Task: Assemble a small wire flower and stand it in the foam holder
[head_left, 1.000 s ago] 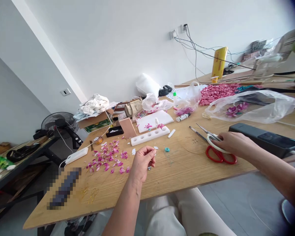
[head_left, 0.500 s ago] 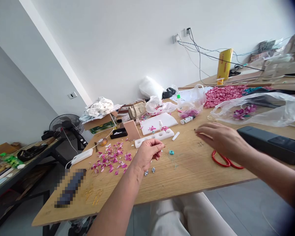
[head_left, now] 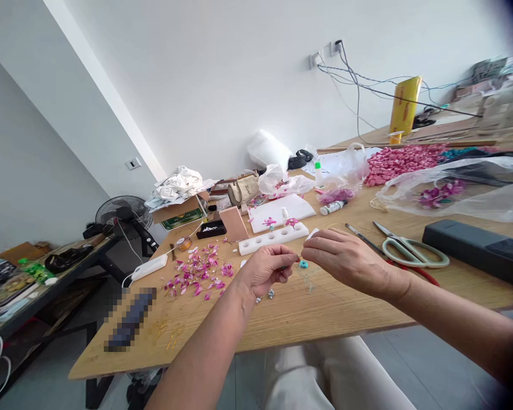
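Soft, even daylight fills the scene, and the wall (head_left: 222,68) at 12 o'clock is bright, turning greyer towards 9. Deep shadow sits under the side table (head_left: 72,296) at 8 o'clock. Glare whitens the plastic bag (head_left: 487,196) at 3. The left hand (head_left: 269,270) and right hand (head_left: 350,262) look fairly crisp, though the small thing (head_left: 298,259) between them is too tiny to make out. Wide-angle stretching skews the edges, coarse pixels mask a patch at 8, and darkness swallows the corners at 2 and 4
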Demonstrator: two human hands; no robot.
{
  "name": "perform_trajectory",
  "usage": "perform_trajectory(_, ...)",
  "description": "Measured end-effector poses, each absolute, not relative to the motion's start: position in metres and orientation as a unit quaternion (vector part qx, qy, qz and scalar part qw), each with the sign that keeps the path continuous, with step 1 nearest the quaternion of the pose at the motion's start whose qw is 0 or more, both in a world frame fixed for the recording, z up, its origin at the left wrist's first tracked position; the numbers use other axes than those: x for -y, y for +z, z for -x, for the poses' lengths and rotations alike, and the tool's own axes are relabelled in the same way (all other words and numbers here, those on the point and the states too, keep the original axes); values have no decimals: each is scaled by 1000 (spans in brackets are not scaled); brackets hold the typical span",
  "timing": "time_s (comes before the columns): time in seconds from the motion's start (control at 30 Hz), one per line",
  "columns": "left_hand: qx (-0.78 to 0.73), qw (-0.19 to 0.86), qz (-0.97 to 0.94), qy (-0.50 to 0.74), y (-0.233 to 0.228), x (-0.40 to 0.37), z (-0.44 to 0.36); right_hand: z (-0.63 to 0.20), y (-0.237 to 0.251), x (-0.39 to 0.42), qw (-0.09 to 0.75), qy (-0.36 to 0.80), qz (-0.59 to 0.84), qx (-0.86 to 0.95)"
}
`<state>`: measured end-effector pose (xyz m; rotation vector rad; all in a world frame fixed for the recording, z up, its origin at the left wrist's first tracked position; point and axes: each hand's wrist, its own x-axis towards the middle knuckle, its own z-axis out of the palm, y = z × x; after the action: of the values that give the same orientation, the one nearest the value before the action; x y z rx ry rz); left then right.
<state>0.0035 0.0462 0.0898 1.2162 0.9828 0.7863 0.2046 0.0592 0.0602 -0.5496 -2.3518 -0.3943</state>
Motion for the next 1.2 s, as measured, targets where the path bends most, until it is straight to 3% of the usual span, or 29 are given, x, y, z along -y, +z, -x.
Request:
perform_trajectory(0.1, -452, 549, -620, 333, 90, -44, -4, -197, 55, -56, 383, -14, 290, 877)
perform_trajectory(0.23, -403, 262, -827, 292, 95, -44, -2, -185, 49, -54, 422, 323, 424, 733)
perform_trajectory(0.33, -325, 77, -921, 200, 100, -47, 3, -184, 43, -59, 398, 436, 419, 689)
perform_trajectory(0.4, -306, 33, -936, 171, 103, -49, 6, -188, 42, -61, 388, 489, 406, 668)
perform_trajectory(0.6, -398, 206, -857, 253, 107, -52, 10, -188, 50, -56, 442, 498, 426, 612)
perform_trajectory(0.87, -429, 334, -802, 248, 116, -55, 8, -169, 45, -56, 491, 519, 408, 569)
perform_trajectory(0.97, -404, 434, -713, 374, 108, -52, 9, -164, 40, -53, 552, 559, 384, 485)
perform_trajectory(1.07, -403, 444, -570, 562, 82, -48, -1, -151, 32, -46, 619, 591, 352, 378)
perform_trajectory(1.2, -396, 499, -473, 608, 49, -42, -27, -129, 22, -37, 670, 610, 317, 281)
